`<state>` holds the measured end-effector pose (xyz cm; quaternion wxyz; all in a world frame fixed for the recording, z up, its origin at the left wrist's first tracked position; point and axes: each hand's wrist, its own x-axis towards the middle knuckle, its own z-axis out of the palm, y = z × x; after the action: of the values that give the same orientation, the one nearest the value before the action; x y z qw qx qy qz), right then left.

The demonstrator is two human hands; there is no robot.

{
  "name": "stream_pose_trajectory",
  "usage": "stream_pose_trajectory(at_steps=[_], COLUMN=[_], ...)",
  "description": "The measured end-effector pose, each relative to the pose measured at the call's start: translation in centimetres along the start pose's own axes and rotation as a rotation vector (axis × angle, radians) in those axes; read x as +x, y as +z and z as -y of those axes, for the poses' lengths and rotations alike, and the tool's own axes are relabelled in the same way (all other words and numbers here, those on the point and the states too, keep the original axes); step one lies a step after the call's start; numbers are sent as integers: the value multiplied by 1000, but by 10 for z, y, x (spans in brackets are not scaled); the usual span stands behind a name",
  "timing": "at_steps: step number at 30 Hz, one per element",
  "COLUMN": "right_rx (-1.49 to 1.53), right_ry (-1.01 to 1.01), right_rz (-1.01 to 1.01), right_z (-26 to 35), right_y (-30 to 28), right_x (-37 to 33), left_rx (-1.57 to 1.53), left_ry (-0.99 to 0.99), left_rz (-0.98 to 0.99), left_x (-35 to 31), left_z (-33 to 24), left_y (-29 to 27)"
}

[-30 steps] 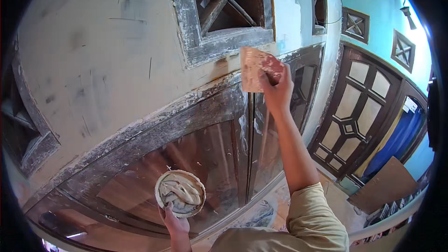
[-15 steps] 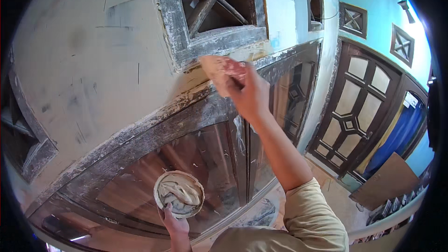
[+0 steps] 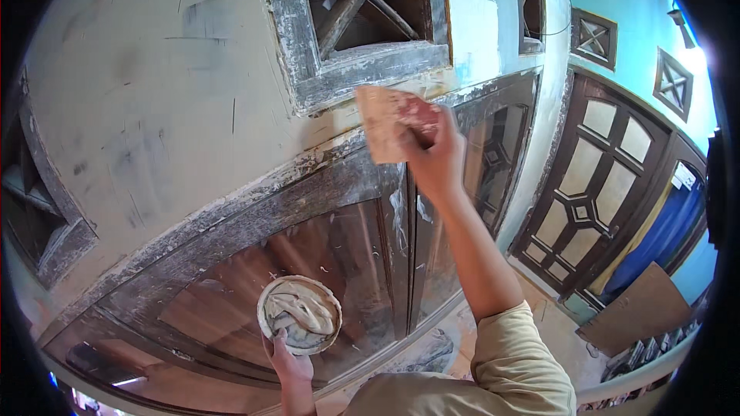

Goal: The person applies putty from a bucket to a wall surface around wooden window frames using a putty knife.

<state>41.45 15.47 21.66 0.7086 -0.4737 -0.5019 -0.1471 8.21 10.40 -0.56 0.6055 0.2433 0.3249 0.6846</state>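
A flat, putty-smeared scraper with a reddish back (image 3: 389,119) is gripped in my right hand (image 3: 438,158), raised at the strip of wall (image 3: 331,125) between the wooden vent frame and the arched frame below it. Whether its edge touches the wall I cannot tell. Lower down, my left hand (image 3: 290,366) holds a round tub (image 3: 337,304) by its rim, thumb over the edge. Pale, creamy putty (image 3: 304,310) lies inside the tub, thicker toward the middle.
Above the scraper is the vent frame (image 3: 370,69) with crossed bars. An arched wooden frame with glass panes (image 3: 270,262) spans the wall below. To the right stand a dark panelled door (image 3: 578,185), a blue curtain (image 3: 655,219) and a leaning brown board (image 3: 636,312).
My right hand and the scraper have shifted right along the strip below the vent frame, and more of the scraper's face shows. The left hand still holds the tub.
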Motion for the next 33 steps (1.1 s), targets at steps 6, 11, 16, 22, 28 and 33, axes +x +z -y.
stream_pose_trajectory(at_steps=[6, 11, 16, 22, 28, 33], right_rx=[111, -69, 263, 270, -161, -107], right_ry=[-3, 82, 213, 47, -281, -6], right_rz=[204, 38, -90, 188, 324, 21], right_z=[4, -91, -125, -15, 25, -31], right_y=[38, -3, -46, 11, 44, 12], right_x=[-13, 25, 33, -1, -18, 2], left_rx=[10, 20, 19, 45, 61, 83], left_ry=[54, 96, 88, 96, 106, 127], left_rz=[24, 25, -62, -6, 57, 46], left_x=[0, -8, -13, -16, -20, -16], left_z=[4, 0, -4, 1, 4, 8], left_y=[-1, 2, -7, -1, 8, -19])
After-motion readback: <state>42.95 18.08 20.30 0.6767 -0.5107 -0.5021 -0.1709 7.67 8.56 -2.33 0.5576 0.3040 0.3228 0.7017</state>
